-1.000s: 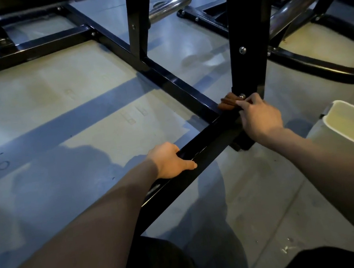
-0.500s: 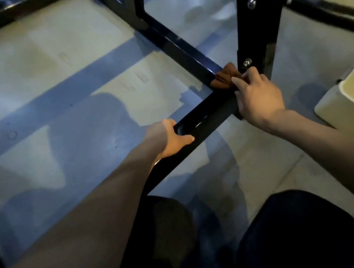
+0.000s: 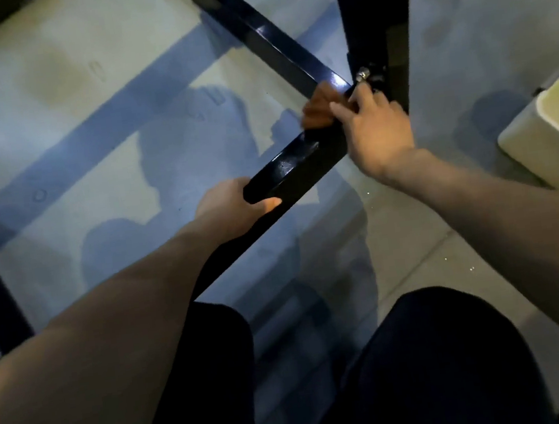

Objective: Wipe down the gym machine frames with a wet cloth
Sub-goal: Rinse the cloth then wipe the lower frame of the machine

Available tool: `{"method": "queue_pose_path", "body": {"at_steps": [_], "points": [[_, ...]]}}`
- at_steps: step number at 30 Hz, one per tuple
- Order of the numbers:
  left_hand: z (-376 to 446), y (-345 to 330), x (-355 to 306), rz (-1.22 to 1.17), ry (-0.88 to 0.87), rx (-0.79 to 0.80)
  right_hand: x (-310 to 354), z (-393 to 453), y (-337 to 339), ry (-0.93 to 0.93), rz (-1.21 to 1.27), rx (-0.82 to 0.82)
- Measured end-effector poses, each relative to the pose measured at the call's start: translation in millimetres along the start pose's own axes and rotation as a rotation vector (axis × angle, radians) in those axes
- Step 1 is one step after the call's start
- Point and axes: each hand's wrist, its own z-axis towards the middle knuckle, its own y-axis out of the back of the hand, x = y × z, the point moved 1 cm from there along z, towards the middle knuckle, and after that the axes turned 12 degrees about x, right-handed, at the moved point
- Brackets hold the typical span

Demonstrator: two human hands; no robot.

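While the person's dark-trousered knees (image 3: pixel 430 362) fill the nearest part of the view, both bare forearms reach forward over the pale floor (image 3: pixel 82 105). Nearer of the two, the left hand (image 3: pixel 235 205) wraps the low black frame bar (image 3: pixel 297 167), its fingers (image 3: pixel 271 203) curled round the bar's near side and closed on it. Farther along, where that bar meets a second black bar (image 3: pixel 271 43) and the upright post (image 3: pixel 374 17), the right hand (image 3: pixel 375 129) presses a brown cloth (image 3: pixel 319 106) onto the joint; its fingers (image 3: pixel 341 111) are bent tight over the cloth, which bunches out to the left of them. A silver bolt (image 3: pixel 362 75) shows on the post just above the knuckles. At the right edge stands a white bin (image 3: pixel 544 144) (only its corner and rim are in view); what it holds cannot be told.
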Motion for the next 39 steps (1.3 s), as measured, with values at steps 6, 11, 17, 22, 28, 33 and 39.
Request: {"method": "queue_pose_path", "body": {"at_steps": [6, 11, 17, 22, 28, 33, 39], "points": [[4.8, -2.9, 2.9, 0.023, -0.043, -0.031, 6.3, -3.9, 2.6, -0.094, 0.087, -0.016], [20.1, -3.7, 11.1, 0.008, -0.097, 0.007, 17.3, -9.4, -6.5, 0.041, 0.004, -0.050], [7.1, -3.0, 13.6, -0.008, -0.154, 0.048, 57.4, -14.4, 5.2, -0.289, 0.164, 0.001], [-26.5, 12.9, 59.5, -0.016, -0.167, 0.160, 147.7, -68.1, -3.5, 0.031, 0.173, 0.038], [-44.9, 10.7, 94.1, 0.298, -0.157, 0.191, 127.1, -43.9, -7.6, -0.170, 0.354, 0.018], [-39.2, 15.5, 93.0, 0.294, -0.227, 0.193, 158.8, -47.7, -20.1, -0.295, 0.452, -0.022], [-47.4, 16.1, 94.2, 0.299, -0.227, 0.123, 234.0, -93.6, -21.9, -0.172, 0.483, 0.010]]}}
